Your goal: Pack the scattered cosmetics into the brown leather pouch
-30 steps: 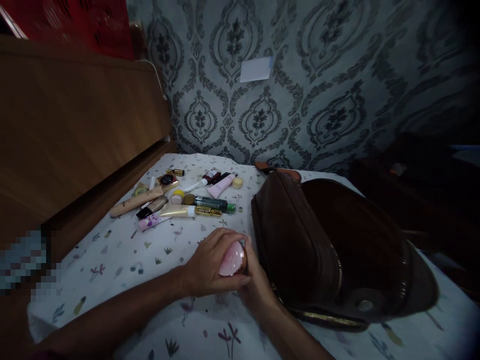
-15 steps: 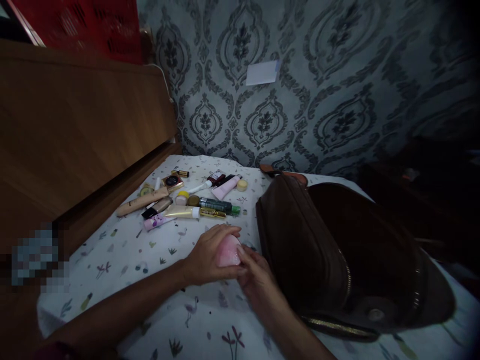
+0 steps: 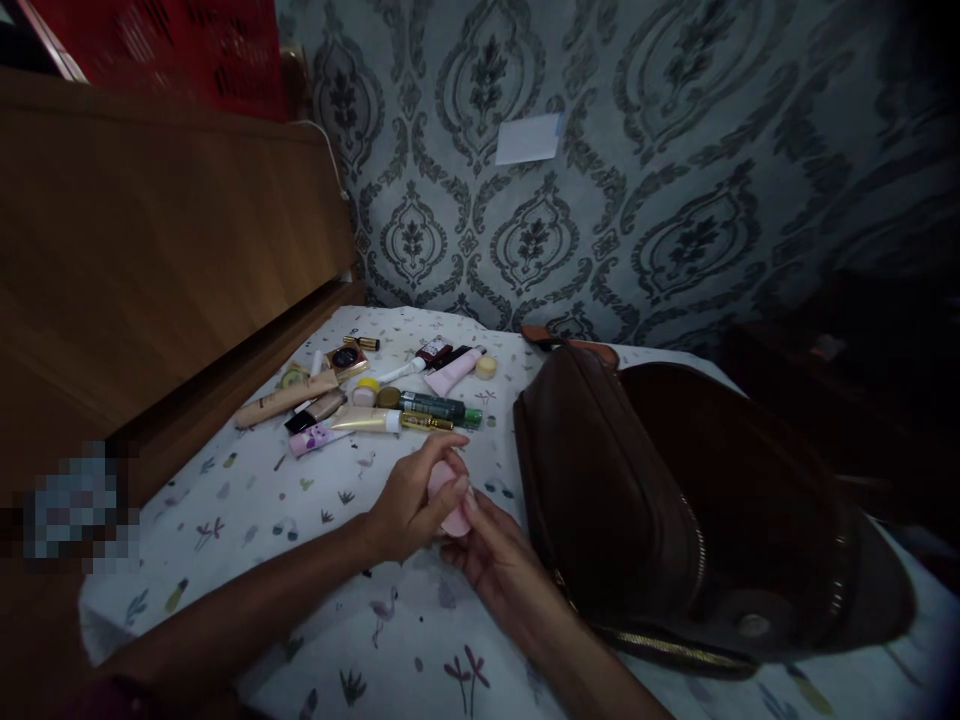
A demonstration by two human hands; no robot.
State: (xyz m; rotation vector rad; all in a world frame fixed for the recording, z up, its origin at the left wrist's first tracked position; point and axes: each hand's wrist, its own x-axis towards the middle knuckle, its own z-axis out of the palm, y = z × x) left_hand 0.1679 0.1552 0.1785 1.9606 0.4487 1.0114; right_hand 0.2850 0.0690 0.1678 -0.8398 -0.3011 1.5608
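Pink item: held at the centre of the frame, a little below the middle, the rounded pink item (image 3: 455,522) sits up between both hands, above the cloth.
Left hand: closed around the item from its left and upper side, the left hand (image 3: 403,505) lays its thumb across the pink face while a finger stretches over the top toward the upper right.
Right hand: coming in from the lower right, the right hand (image 3: 499,555) sets its thumb against the item's right edge; the other fingers curl below, so it looks pinched there, though the underside is hidden from me.
Nearer hand: neither, since both touch it; the left covers more of it.
Long axis: the pink that shows slants from upper left to lower right; fingers hide too much for me to tell the whole shape.
Brown bag: just right of the right hand, the brown bag (image 3: 592,470) fills the right-centre, its dark opening farther right.
Cosmetics: beyond the hands, left of centre, lie a cream tube (image 3: 364,420), a green-capped bottle (image 3: 433,406) and a pink tube (image 3: 454,371).
Cloth: the patterned cloth (image 3: 300,600) spreads under everything.
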